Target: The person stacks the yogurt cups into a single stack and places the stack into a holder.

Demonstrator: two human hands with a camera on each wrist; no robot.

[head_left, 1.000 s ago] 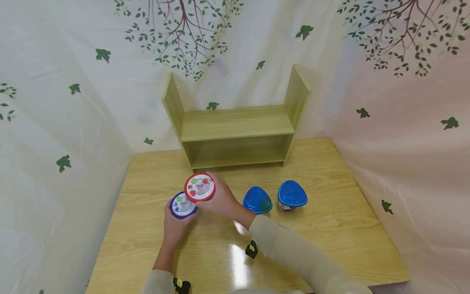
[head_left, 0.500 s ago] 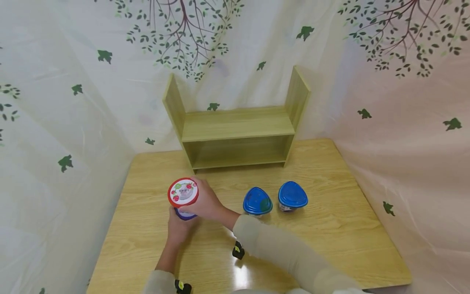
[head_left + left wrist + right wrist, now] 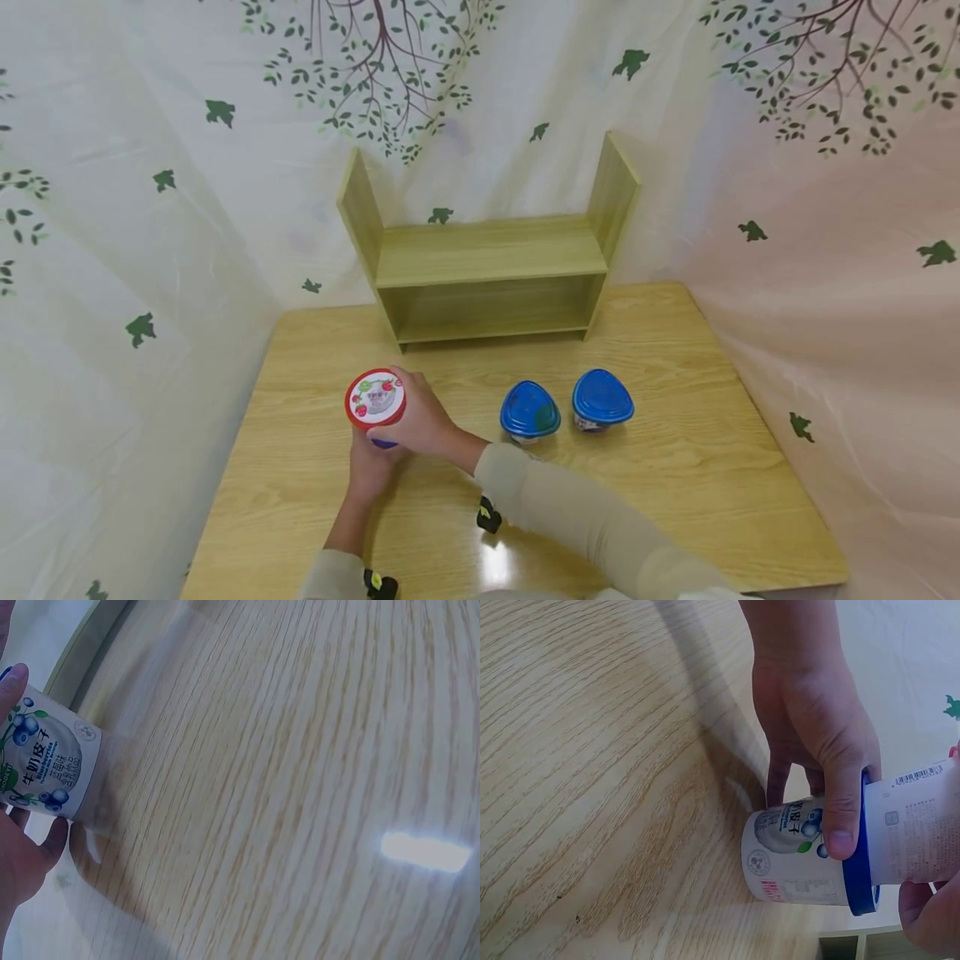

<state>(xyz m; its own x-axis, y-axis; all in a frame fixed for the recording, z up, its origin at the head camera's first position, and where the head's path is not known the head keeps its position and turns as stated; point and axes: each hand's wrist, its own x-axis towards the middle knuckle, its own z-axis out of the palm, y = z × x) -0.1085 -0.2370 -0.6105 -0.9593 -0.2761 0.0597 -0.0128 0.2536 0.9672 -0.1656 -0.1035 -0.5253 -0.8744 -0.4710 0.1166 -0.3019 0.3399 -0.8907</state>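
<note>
In the head view a round cup with a red-rimmed lid [image 3: 377, 398], printed with strawberries, is held by my right hand [image 3: 420, 421]. It sits upright on top of a second cup with a blue-rimmed lid [image 3: 385, 444]. My left hand [image 3: 371, 468] grips that lower cup. The right wrist view shows the blueberry cup [image 3: 806, 889] on the tabletop, with the thumb pressed along its side. There the base of the upper cup [image 3: 915, 825] meets the blue lid. Blueberry print on the lower cup [image 3: 56, 757] also shows in the left wrist view.
Two tubs with blue rounded-triangle lids, a nearer tub [image 3: 529, 409] and a farther tub [image 3: 602, 397], stand to the right on the wooden table [image 3: 660, 492]. A two-level wooden shelf [image 3: 491, 254] stands at the back, against a leaf-printed curtain [image 3: 690, 125].
My right hand has carried the red-lidded cup left and onto the blue-lidded cup, where it now covers most of that lid. My left hand has stayed around the lower cup.
</note>
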